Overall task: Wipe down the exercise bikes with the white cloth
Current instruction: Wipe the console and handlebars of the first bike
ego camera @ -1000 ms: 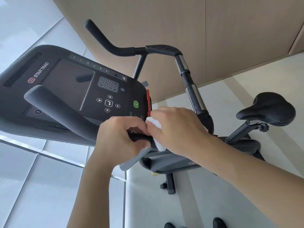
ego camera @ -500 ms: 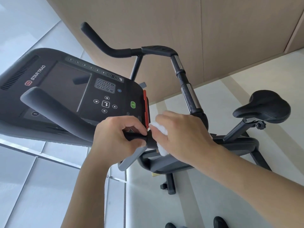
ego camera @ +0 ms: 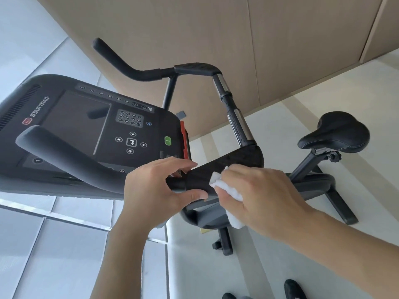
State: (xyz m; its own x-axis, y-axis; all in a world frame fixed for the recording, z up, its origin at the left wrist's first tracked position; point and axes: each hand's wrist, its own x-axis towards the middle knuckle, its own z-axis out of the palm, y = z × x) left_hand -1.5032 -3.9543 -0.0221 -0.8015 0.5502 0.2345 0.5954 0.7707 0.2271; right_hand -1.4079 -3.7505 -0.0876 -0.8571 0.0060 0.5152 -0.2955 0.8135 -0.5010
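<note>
A black exercise bike fills the view, with its console (ego camera: 86,126), looped handlebar (ego camera: 233,121) and saddle (ego camera: 334,134). My left hand (ego camera: 155,188) curls around the near handlebar grip (ego camera: 226,167) just below the console's right edge. My right hand (ego camera: 261,197) holds a bunched white cloth (ego camera: 226,188) pressed against that same grip, right of my left hand. Part of the cloth hangs below my palm; the rest is hidden under my fingers.
A tan wall panel (ego camera: 216,29) rises behind the bike. Pale floor (ego camera: 269,266) lies below, with the bike's base legs (ego camera: 341,208) and my shoes (ego camera: 293,288) on it. Glass panes (ego camera: 43,255) run along the left.
My right hand with the cloth has slid right along the grip, away from the left hand, baring more of the black grip between them. The left hand's fingers have loosened.
</note>
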